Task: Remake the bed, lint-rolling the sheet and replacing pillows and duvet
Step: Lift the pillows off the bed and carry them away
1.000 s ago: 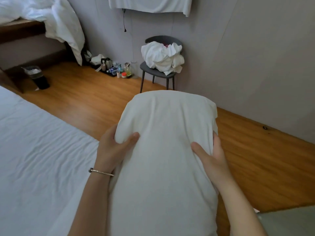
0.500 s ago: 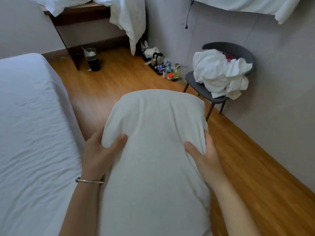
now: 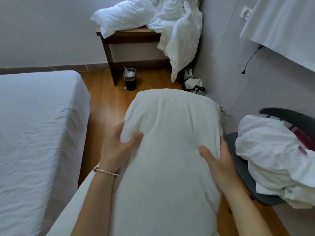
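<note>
Both hands, left [image 3: 119, 147] and right [image 3: 215, 160], are gripping the pillow [image 3: 170, 142] at mid-frame by its sides only, so it is risking sagging onto the floor [image 3: 105, 106] short of the bed [image 3: 37, 116] at left.

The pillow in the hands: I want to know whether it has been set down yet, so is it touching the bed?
Apart. The head view shows bare wood floor between the pillow and the bed.

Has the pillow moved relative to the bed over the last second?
Yes. The pillow, once overlapping the bed, is now right of it over the floor, gripped by left hand and right hand.
</note>
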Action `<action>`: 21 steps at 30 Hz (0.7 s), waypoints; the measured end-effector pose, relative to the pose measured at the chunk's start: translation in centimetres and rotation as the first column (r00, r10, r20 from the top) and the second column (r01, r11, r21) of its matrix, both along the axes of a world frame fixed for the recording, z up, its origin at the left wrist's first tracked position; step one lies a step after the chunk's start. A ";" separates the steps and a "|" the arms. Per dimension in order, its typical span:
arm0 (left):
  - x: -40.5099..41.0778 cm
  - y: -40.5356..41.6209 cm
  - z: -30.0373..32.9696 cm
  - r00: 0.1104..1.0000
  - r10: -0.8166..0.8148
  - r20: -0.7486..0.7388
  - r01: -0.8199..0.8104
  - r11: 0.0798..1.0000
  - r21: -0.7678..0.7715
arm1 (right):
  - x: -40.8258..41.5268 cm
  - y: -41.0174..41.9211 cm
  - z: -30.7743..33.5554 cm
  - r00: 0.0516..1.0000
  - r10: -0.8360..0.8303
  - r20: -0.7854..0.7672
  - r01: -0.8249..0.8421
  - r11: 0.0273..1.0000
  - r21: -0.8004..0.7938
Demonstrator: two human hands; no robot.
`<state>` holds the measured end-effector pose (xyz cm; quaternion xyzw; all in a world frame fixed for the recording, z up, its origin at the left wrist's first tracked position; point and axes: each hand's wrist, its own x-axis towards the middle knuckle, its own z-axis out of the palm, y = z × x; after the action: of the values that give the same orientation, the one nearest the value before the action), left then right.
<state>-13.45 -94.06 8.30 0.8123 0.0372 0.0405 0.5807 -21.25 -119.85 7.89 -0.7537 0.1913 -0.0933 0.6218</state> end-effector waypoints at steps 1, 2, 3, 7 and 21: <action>2.4 -1.4 -0.3 1.000 0.024 0.004 -0.024 1.000 0.003 | 3.2 -1.7 -0.3 1.000 0.028 -0.007 -0.028 1.000 -0.012; 4.9 -2.8 -0.5 0.999 0.050 0.012 -0.050 0.999 0.011 | 6.6 -3.3 -0.7 0.998 0.065 -0.005 -0.065 0.998 -0.018; 7.2 -4.2 -0.5 0.996 0.083 0.017 -0.084 0.996 0.018 | 10.0 -5.0 -0.7 0.994 0.110 -0.001 -0.110 0.994 -0.015; 15.7 -7.7 1.0 0.969 0.246 0.008 -0.246 0.968 0.042 | 22.6 -8.9 0.9 0.962 0.274 0.000 -0.274 0.961 0.025; 55.4 -5.4 2.5 0.892 0.444 0.089 -0.438 0.896 -0.071 | 68.4 -4.9 1.0 0.845 0.525 0.100 -0.528 0.849 0.006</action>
<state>41.97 -99.42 10.83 0.7649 0.1916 0.2119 0.5774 47.17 -124.77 8.90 -0.7616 -0.0506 0.0485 0.6443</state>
